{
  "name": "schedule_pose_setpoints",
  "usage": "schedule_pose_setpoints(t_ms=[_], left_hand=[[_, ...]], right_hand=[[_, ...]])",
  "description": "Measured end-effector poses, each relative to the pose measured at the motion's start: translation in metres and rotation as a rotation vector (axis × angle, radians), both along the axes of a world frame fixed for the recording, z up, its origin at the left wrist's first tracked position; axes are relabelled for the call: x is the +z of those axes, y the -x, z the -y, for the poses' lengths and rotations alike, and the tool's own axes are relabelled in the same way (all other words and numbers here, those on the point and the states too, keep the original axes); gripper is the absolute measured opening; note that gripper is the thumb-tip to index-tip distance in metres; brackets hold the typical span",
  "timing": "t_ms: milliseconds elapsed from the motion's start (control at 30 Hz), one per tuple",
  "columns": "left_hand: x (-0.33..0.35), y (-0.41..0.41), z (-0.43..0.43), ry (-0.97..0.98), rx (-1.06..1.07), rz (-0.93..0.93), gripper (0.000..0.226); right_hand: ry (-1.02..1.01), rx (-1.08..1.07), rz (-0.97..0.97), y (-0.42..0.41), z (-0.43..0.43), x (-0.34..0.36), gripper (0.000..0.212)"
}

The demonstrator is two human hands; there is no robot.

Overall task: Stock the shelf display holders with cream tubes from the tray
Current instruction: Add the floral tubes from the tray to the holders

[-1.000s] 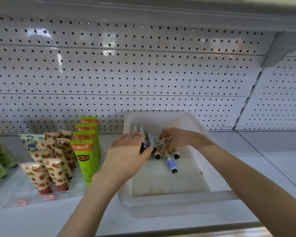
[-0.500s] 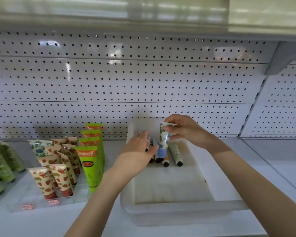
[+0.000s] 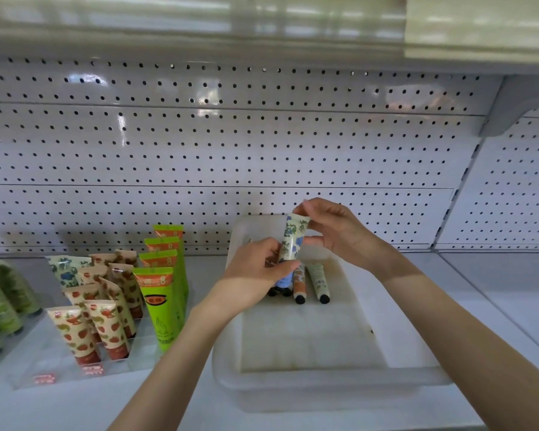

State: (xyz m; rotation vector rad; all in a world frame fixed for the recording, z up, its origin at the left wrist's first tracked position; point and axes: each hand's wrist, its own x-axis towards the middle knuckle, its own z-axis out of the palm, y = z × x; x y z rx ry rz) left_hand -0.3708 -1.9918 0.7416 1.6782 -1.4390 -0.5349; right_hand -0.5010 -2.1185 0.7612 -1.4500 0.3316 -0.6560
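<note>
Since the earlier frame the tube has come up off the tray floor and now stands near upright, cap down, over the far part of the tray. The right hand has risen with it.

Hands: the right hand pinches the flat crimped top of the tube between thumb and fingers. The left hand is curled round the tube's lower body. A second black cap shows under that hand; whether it belongs to another held tube cannot be told.

Stock left in the tray: an orange tube and a pale tube, lying side by side at the far end, caps toward the near side.

Holder: clear, on the shelf left of the tray, part filled with strawberry tubes and green tubes, all cap down.

Handling, as judged: the tube looks light, with a soft body that will dent under a hard squeeze, and a smooth skin that may slip. The crimp is stiff and thin, good for steering but poor for carrying. Best hold is mid-body, light pressure, cap kept downward for seating in a slot.
</note>
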Motion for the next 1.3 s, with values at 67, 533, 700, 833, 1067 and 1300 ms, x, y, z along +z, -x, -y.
schedule_pose_setpoints(t_ms=[67, 533, 700, 833, 1067, 1300], left_hand=[[-0.002, -0.001, -0.001, -0.003, -0.013, -0.034, 0.023], [0.004, -0.009, -0.012, 0.053, -0.118, -0.304, 0.01], [0.001, -0.014, -0.014, 0.056, -0.107, -0.32, 0.011], [0.002, -0.019, -0.019, 0.056, -0.113, -0.329, 0.011], [0.008, -0.024, -0.029, 0.061, -0.137, -0.358, 0.01], [0.02, -0.035, -0.041, 0.124, -0.139, -0.343, 0.03]], right_hand=[[0.042, -0.141, -0.114, 0.001, 0.007, -0.004, 0.027], [0.84, -0.17, -1.384, -0.005, 0.025, -0.068, 0.042], [0.794, -0.17, -1.401, -0.002, 0.025, -0.068, 0.044], [0.703, -0.165, -1.377, 0.0, 0.021, -0.062, 0.046], [0.558, -0.266, -1.292, -0.005, 0.014, -0.047, 0.037], [0.38, -0.479, -0.872, 0.005, -0.002, 0.003, 0.028]])
